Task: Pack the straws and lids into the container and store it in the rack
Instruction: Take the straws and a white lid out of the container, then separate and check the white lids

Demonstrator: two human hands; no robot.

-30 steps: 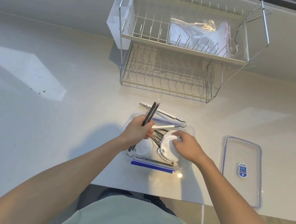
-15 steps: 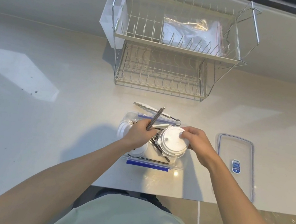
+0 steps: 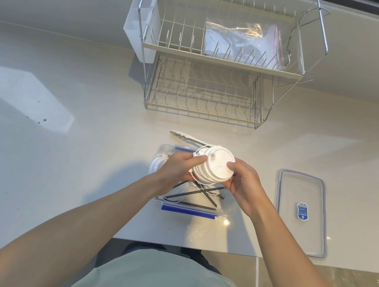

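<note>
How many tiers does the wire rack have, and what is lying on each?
2. The upper tier holds a clear plastic bag on its right side. The lower tier shows nothing on it. A white plastic caddy hangs outside the rack's left end.

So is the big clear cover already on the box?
No, the cover lies flat on the counter, right of the open box, while both hands hold white lids above it.

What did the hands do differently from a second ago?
The left hand let go of the dark straws, which now lie in the container. It joined the right hand on the stack of white lids, now lifted above the container. The rack, tongs and container cover stayed put.
</note>
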